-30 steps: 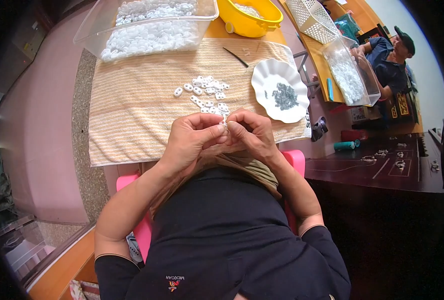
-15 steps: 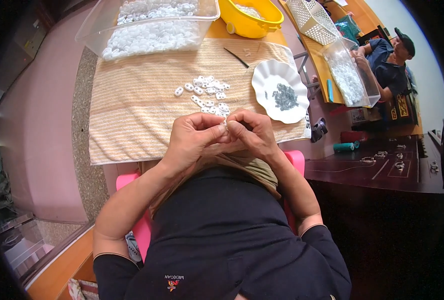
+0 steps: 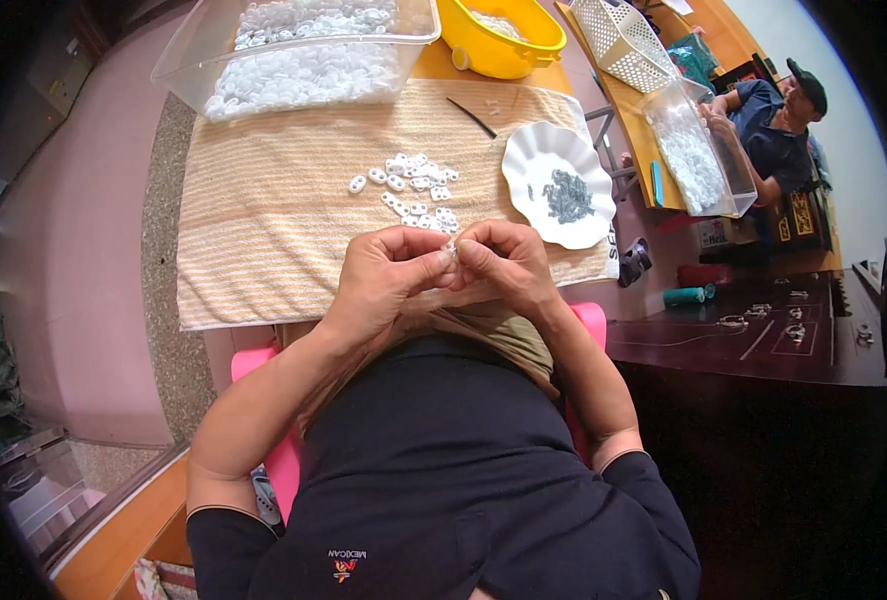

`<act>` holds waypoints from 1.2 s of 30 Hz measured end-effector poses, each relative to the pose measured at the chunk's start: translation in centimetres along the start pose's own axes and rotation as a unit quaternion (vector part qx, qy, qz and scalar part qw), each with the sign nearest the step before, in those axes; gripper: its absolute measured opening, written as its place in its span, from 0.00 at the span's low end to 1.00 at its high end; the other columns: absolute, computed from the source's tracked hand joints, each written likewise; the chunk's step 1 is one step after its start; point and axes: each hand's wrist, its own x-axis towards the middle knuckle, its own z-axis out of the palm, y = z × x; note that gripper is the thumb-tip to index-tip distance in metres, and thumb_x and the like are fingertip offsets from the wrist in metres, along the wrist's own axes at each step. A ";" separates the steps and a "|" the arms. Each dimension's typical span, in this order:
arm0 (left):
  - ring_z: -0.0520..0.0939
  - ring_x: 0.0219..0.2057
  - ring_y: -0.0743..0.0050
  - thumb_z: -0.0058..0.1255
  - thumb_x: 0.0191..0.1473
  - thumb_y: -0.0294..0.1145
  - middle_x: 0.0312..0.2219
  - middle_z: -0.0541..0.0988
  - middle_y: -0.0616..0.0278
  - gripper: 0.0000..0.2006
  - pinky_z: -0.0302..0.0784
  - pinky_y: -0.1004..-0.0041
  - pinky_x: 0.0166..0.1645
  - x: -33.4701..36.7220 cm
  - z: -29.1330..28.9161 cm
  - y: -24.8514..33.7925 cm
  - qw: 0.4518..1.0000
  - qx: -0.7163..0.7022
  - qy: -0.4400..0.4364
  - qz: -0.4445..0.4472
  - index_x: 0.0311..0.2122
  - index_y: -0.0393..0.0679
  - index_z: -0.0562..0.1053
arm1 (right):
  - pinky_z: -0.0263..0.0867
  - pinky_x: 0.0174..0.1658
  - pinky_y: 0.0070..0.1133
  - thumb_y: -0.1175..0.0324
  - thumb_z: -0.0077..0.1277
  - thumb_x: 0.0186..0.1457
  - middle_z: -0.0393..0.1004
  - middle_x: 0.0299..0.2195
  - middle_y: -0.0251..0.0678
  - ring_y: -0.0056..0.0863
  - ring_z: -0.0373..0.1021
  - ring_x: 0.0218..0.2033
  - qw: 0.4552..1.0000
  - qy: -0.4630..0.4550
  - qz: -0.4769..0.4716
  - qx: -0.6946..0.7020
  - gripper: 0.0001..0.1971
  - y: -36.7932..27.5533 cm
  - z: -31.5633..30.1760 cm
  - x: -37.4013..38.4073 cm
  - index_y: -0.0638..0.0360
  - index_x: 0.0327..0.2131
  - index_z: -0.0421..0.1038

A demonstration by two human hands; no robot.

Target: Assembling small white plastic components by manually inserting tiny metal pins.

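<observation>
Left hand (image 3: 389, 275) and right hand (image 3: 504, 265) are drawn together over the near edge of the towel (image 3: 274, 230), fingertips meeting. Both are closed narrow on one small white piece (image 3: 453, 252), pinched between thumbs and forefingers; its shape is too small to make out.

Just beyond the hands, a loose heap of white oval pieces (image 3: 414, 185) lies on the towel, one lying a little apart to the left. The towel is striped beige and covers the counter (image 3: 494, 85), whose orange top shows at the far edge.

To the right of the heap sits a white scalloped plate (image 3: 554, 160), partly on the towel, with a small pile of grey metal parts (image 3: 567, 195) in it. A thin dark tool (image 3: 472, 116) lies on the towel between the plate and the far bins.

At the far left stands a clear bin (image 3: 189, 65) filled with white pieces. Beside it to the right is a yellow bowl (image 3: 484, 50), also with white contents.

Further right stand a white basket (image 3: 624, 40) and a second clear tub (image 3: 734, 175) holding white pieces. A second person (image 3: 774, 135) sits at that tub, hands near it.

A pink seat (image 3: 592, 320) shows on either side of the person's lap.
</observation>
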 end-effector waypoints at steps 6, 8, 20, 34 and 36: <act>0.80 0.29 0.78 0.54 0.52 0.22 0.29 0.79 0.59 0.08 0.79 0.78 0.37 0.0 0.0 -0.1 1.000 -0.016 -0.004 0.001 0.38 0.34 0.74 | 0.72 0.31 0.16 0.71 0.50 0.58 0.75 0.26 0.37 0.20 0.73 0.26 1.000 -0.011 0.000 -0.002 0.08 -0.1 -0.1 0.0 0.70 0.34 0.71; 0.80 0.29 0.78 0.54 0.52 0.22 0.29 0.79 0.59 0.08 0.79 0.78 0.37 0.0 0.0 -0.2 1.000 -0.018 -0.004 0.000 0.38 0.34 0.74 | 0.72 0.31 0.16 0.72 0.50 0.58 0.75 0.26 0.36 0.20 0.73 0.27 1.000 -0.008 0.000 -0.009 0.08 -0.2 0.1 -0.1 0.70 0.34 0.71; 0.80 0.29 0.77 0.55 0.51 0.22 0.29 0.79 0.59 0.07 0.79 0.78 0.37 -0.3 -0.3 -0.1 1.000 -0.005 0.006 -0.026 0.37 0.34 0.74 | 0.66 0.32 0.14 0.76 0.50 0.57 0.73 0.26 0.30 0.16 0.70 0.28 0.985 -0.038 -0.079 -0.150 0.03 -0.7 -0.1 -0.2 0.65 0.34 0.71; 0.80 0.31 0.77 0.54 0.53 0.23 0.32 0.79 0.59 0.09 0.79 0.78 0.39 0.0 -0.4 -0.2 0.998 -0.049 -0.008 -0.048 0.40 0.35 0.74 | 0.67 0.33 0.14 0.78 0.51 0.55 0.74 0.29 0.32 0.16 0.70 0.29 0.991 -0.029 -0.060 -0.117 0.05 -0.7 -0.5 0.1 0.68 0.36 0.72; 0.80 0.31 0.77 0.54 0.53 0.23 0.32 0.79 0.59 0.09 0.79 0.78 0.39 0.0 -0.4 -0.2 0.997 -0.053 -0.007 -0.048 0.40 0.35 0.74 | 0.68 0.34 0.14 0.78 0.51 0.55 0.75 0.30 0.32 0.16 0.71 0.30 0.993 -0.030 -0.040 -0.109 0.06 -0.7 -0.6 0.0 0.67 0.37 0.72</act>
